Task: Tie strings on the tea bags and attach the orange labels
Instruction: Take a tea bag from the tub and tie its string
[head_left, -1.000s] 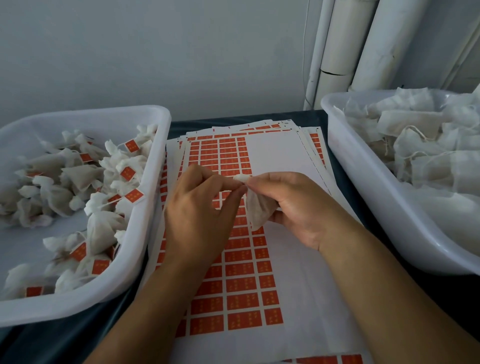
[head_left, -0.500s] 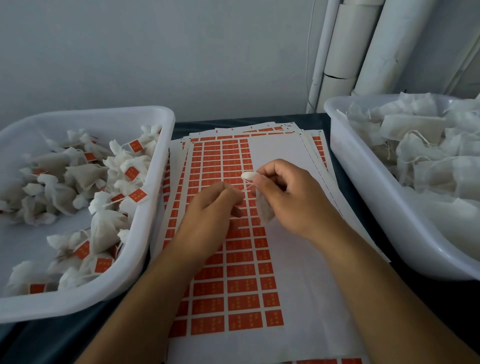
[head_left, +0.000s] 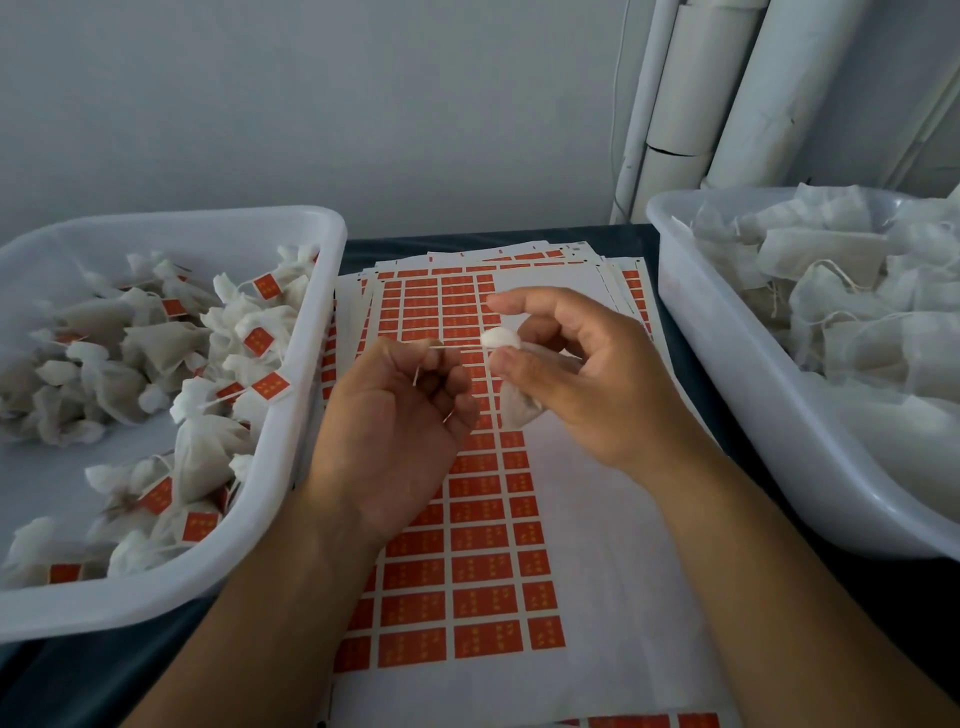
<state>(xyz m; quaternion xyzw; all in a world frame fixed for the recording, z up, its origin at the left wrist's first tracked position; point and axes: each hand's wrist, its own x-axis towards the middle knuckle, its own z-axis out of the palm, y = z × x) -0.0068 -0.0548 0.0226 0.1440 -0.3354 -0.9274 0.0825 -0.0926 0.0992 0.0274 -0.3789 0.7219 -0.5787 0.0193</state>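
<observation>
My right hand (head_left: 576, 379) holds a small white tea bag (head_left: 514, 410) by its gathered neck, the puffed top (head_left: 500, 339) sticking out above my thumb. A thin white string (head_left: 457, 347) runs taut from that neck leftward to my left hand (head_left: 395, 421), which pinches it between closed fingers. Both hands hover over a white sheet of orange labels (head_left: 483, 571) lying in a stack in the middle of the dark table.
A white tub (head_left: 306, 415) at the left holds several tied tea bags with orange labels. Another white tub (head_left: 727, 395) at the right is piled with unlabelled tea bags and loose strings. White pipes (head_left: 727, 93) stand against the wall behind.
My hands have drawn apart: the left one moved left and down, pulling the string taut from the bag's neck. My right index finger has lifted off the bag.
</observation>
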